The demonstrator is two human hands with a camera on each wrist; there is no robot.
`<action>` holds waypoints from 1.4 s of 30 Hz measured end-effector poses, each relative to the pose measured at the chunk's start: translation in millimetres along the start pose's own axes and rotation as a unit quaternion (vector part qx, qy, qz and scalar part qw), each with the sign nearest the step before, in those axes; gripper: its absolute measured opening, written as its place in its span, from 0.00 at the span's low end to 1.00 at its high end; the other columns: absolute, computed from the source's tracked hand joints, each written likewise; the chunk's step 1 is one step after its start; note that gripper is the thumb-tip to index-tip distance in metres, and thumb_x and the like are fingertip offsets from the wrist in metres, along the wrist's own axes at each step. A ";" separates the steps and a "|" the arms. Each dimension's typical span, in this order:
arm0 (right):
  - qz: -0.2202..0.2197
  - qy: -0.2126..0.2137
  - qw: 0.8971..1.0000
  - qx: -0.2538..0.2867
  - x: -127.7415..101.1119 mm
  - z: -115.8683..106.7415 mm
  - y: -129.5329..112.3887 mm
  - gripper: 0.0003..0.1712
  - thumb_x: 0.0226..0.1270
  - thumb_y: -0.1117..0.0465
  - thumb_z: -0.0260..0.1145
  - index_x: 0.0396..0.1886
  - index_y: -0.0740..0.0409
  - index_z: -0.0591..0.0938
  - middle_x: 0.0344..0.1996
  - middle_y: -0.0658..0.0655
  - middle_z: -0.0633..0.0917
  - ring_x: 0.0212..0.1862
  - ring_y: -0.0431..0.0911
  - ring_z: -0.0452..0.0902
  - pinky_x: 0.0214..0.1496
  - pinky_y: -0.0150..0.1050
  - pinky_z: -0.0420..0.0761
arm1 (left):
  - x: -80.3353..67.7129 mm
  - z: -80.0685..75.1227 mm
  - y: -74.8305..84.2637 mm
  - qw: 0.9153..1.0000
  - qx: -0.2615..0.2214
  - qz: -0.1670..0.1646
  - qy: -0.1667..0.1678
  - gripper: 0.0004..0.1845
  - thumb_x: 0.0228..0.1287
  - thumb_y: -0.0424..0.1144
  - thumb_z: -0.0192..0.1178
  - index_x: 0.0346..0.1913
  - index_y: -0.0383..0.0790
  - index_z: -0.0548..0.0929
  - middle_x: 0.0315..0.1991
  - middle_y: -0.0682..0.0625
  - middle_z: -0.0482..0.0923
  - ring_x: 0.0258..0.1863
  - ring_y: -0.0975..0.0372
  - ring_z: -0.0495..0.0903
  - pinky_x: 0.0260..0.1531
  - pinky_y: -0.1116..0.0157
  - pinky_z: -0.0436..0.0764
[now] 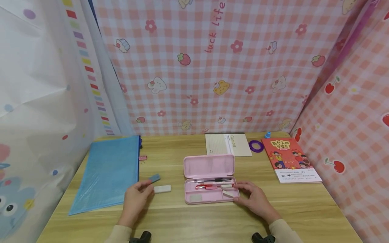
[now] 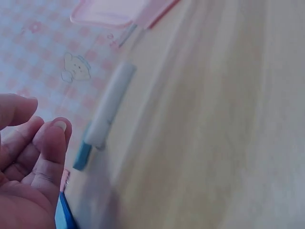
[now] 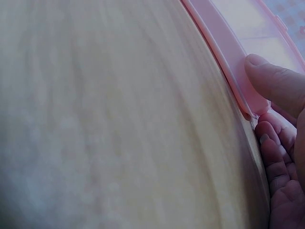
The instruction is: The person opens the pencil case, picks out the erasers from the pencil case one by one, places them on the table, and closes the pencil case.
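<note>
An open pink pencil case lies at the middle of the wooden desk, its lid tipped back. Pens and a small eraser lie in its tray. My right hand holds the case's front right corner. In the right wrist view the thumb lies on the case's pink rim, with the other fingers curled beside the corner. My left hand rests on the desk with loose fingers, just left of a white eraser. A blue eraser lies behind it. The left wrist view shows the left hand empty, apart from the white eraser and blue eraser.
A blue zip folder covers the desk's left side, with a pink clip at its edge. At the back lie a white notebook, a purple tape ring and a red book. Patterned cloth walls enclose the desk.
</note>
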State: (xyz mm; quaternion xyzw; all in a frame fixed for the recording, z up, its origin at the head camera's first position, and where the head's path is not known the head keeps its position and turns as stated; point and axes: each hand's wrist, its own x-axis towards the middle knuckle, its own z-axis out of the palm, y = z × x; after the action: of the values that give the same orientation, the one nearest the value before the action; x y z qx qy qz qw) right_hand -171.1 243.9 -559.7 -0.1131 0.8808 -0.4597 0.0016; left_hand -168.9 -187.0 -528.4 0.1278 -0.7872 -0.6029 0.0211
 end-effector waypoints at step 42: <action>0.021 -0.003 1.000 0.002 0.0 -1.1 -2.4 0.24 0.47 0.48 0.78 0.46 0.43 0.85 0.51 0.43 0.79 0.55 0.44 0.74 0.57 0.41 0.74 | -10.7 110.5 31.8 0.965 0.070 0.189 -0.169 0.08 0.58 0.32 0.66 0.39 0.32 0.85 0.30 0.52 0.82 0.28 0.65 0.79 0.29 0.70 0.80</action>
State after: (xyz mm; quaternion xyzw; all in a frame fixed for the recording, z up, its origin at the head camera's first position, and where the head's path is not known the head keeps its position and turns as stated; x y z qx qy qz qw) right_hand -170.7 243.5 -557.1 -0.0960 0.8820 -0.4611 0.0138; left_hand -184.9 -72.6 -526.8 -0.1258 -0.8295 -0.5441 -0.0072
